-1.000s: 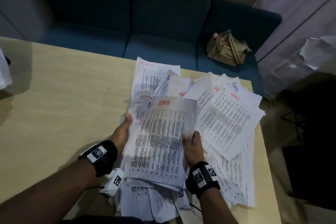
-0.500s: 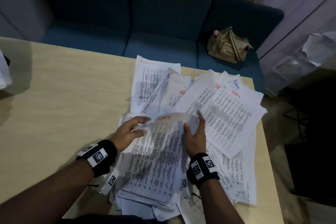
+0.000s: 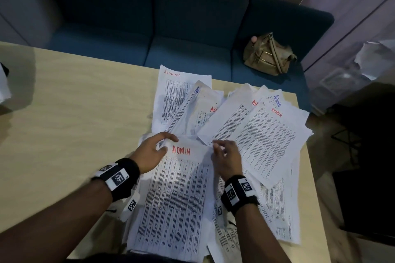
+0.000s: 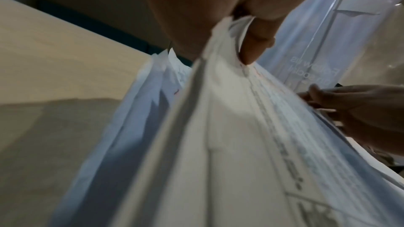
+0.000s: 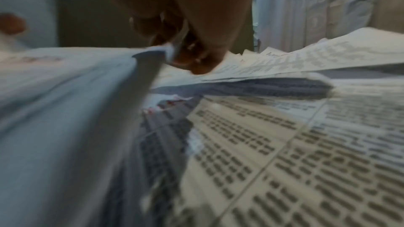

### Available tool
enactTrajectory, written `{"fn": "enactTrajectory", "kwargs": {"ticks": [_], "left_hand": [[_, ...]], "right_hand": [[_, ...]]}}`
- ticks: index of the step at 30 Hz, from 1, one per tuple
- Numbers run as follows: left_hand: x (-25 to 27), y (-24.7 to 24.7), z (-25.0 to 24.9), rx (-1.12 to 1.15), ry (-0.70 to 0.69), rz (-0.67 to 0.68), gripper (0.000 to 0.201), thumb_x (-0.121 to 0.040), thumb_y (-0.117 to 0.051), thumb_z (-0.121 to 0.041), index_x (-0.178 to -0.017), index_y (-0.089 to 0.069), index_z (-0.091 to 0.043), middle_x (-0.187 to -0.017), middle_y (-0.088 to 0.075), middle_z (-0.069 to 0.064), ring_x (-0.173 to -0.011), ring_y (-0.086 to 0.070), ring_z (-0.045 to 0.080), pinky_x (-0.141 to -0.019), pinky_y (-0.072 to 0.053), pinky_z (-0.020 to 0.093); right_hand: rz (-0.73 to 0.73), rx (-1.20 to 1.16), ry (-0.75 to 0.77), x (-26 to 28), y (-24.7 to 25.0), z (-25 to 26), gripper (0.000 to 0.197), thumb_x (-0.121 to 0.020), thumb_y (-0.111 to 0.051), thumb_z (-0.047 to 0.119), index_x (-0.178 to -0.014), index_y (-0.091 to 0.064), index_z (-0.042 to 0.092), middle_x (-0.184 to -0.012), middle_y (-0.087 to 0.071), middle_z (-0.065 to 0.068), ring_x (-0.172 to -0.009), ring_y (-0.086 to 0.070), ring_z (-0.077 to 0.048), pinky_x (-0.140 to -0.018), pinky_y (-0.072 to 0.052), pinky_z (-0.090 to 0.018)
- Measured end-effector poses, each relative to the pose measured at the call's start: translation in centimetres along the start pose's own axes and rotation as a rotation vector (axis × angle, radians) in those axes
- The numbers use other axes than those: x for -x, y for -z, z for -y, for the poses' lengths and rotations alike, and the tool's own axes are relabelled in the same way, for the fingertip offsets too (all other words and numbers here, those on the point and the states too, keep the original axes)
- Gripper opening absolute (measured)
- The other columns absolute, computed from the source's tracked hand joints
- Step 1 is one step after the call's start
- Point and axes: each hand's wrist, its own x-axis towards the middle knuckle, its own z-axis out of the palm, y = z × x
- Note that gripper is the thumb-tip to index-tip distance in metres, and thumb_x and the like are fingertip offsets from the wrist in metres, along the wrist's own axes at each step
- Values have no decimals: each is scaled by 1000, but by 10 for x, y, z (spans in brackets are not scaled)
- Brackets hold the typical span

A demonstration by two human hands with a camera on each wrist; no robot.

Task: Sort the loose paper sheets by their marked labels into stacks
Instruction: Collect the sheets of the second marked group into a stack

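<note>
A pale wooden table (image 3: 74, 113) bears printed paper sheets (image 3: 267, 141) scattered overlapping; several read ADMIN.

"ADMIN" in red marker heads the top sheet (image 3: 177, 188) of the near pile. Far sheet (image 3: 168, 92): "ADMIN", red. Right sheet (image 3: 271, 141): "ADMIN", red; the sheet behind it (image 3: 277, 99) reads "Admin" in blue. Printed table text too small to read. Glass panel (image 4: 314, 44): mirrored lettering, only partly legible.
</note>
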Motion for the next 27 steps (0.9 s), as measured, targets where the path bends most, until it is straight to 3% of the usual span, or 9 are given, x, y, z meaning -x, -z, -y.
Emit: {"fn": "enactTrajectory", "kwargs": {"ticks": [2, 4, 7, 10, 12, 15, 19, 22, 27], "left_hand": [[1, -1, 6, -16, 57, -42, 47, -95, -47, -5, -114, -56, -47, -130, -51, -16, -69, -42, 7, -58, -36, 15], [6, 0, 8, -11, 83, -97, 49, -95, -51, -6, -127, -48, -44, -117, -51, -22, -72, -50, 5, -55, -43, 10], [14, -4, 17, -67, 217, -42, 52, -94, -57, -13, -140, -39, -30, -127, -55, -8, -96, -58, 9, -73, -48, 16], [22, -6, 28, -80, 343, -34, 49, -94, -58, -21, -140, -44, -20, -126, -62, 1, -106, -60, 16, -92, -46, 30], [23, -7, 30, -40, 366, -64, 41, -92, -60, -22, -133, -52, -19, -117, -67, 2, -103, -64, 19, -92, -49, 35], [21, -6, 28, -47, 374, -40, 41, -93, -60, -22, -132, -52, -18, -114, -65, 1, -99, -63, 19, -86, -48, 32], [23, -4, 29, -80, 378, -31, 46, -93, -59, -28, -137, -48, -21, -120, -66, 2, -103, -63, 21, -89, -49, 35], [24, -4, 29, -88, 373, -30, 46, -94, -58, -27, -138, -47, -22, -120, -66, 2, -103, -63, 21, -88, -48, 33], [25, -4, 25, -90, 385, -10, 45, -95, -56, -27, -139, -46, -22, -122, -65, 2, -103, -62, 20, -83, -46, 30]], "right_hand": [[-247, 185, -144, -12, 21, -15, 24, -90, -57, 40, -108, -65, 26, -129, -52, -6, -121, -47, -27, -105, -37, -48], [-418, 254, -416, -17, 48, -33, 38, -87, -61, 44, -117, -58, 22, -140, -40, -12, -130, -36, -35, -108, -28, -55], [-419, 243, -653, -14, 68, -59, 67, -77, -76, 34, -131, -42, 14, -146, -27, -18, -134, -26, -38, -108, -25, -56], [-385, 207, -668, -13, 75, -67, 91, -69, -83, 26, -140, -29, 8, -143, -29, -24, -131, -29, -41, -103, -32, -55], [-396, 183, -688, -16, 81, -71, 99, -66, -85, 22, -142, -24, 6, -141, -30, -26, -129, -33, -45, -103, -37, -55], [-428, 70, -679, -19, 88, -73, 96, -71, -82, 13, -144, -21, 4, -134, -41, -26, -125, -43, -42, -98, -43, -49], [-412, -97, -719, -24, 86, -63, 68, -83, -67, 5, -140, -30, 5, -115, -61, -18, -110, -57, -31, -86, -44, -32], [-294, -55, -719, -26, 72, -53, 55, -80, -68, 12, -129, -43, 8, -124, -55, -19, -101, -55, -31, -84, -46, -31], [-337, 77, -704, -31, 63, -40, 67, -75, -74, 31, -130, -45, 6, -138, -37, -24, -124, -41, -40, -104, -38, -45]]}}
